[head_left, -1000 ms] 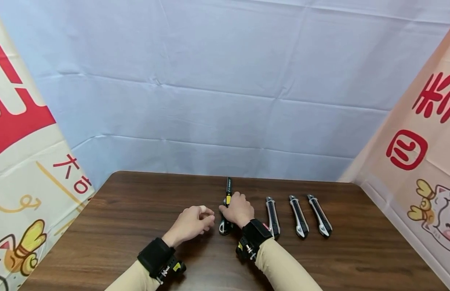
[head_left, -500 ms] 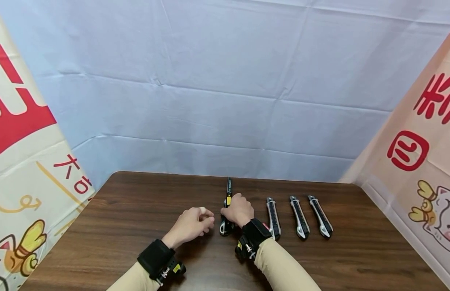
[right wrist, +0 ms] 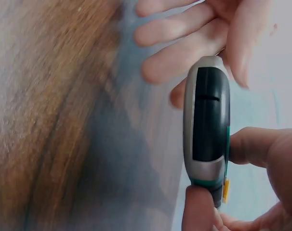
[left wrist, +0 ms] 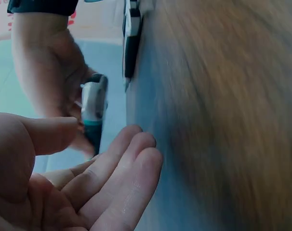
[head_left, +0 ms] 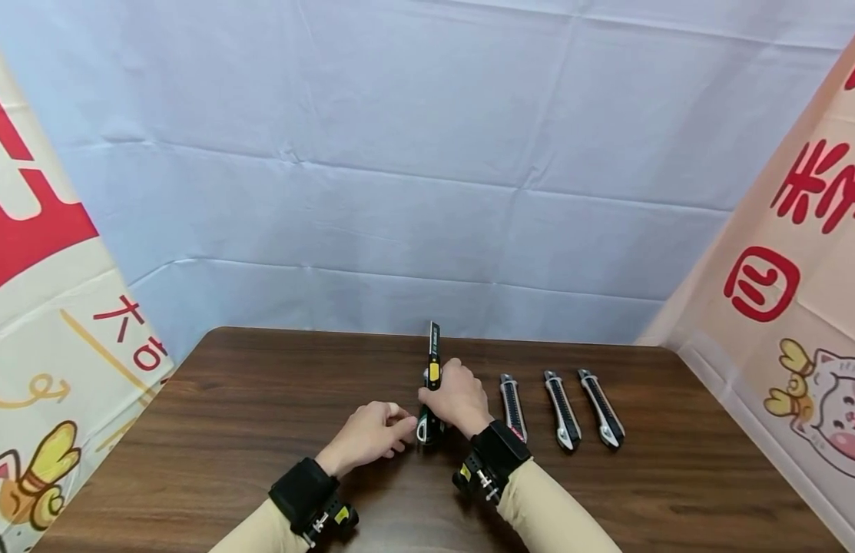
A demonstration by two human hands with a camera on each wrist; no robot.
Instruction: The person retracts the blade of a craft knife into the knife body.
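My right hand (head_left: 458,395) grips a utility knife (head_left: 431,430) with a silver and black body, fingers and thumb on its sides. A slim black strip (head_left: 435,342) with pale lettering and a yellow piece (head_left: 435,372) stands out past its far end. The right wrist view shows the knife (right wrist: 211,120) end on, with teal edging. Beside its near end is my left hand (head_left: 368,436), fingers loosely extended and holding nothing. In the left wrist view, a gap separates these fingers from the knife (left wrist: 94,103).
Three more silver and black utility knives lie in a row to the right: one near my right hand (head_left: 513,403), a middle knife (head_left: 562,411) and an outer knife (head_left: 602,407). The wooden table (head_left: 261,384) ends at a pale cloth backdrop (head_left: 399,192); printed banners hang on both sides.
The gripped knife's far end has tipped upward with my right hand. My left hand has moved slightly right and closer to the knife's near end. The three other knives still lie in their row.
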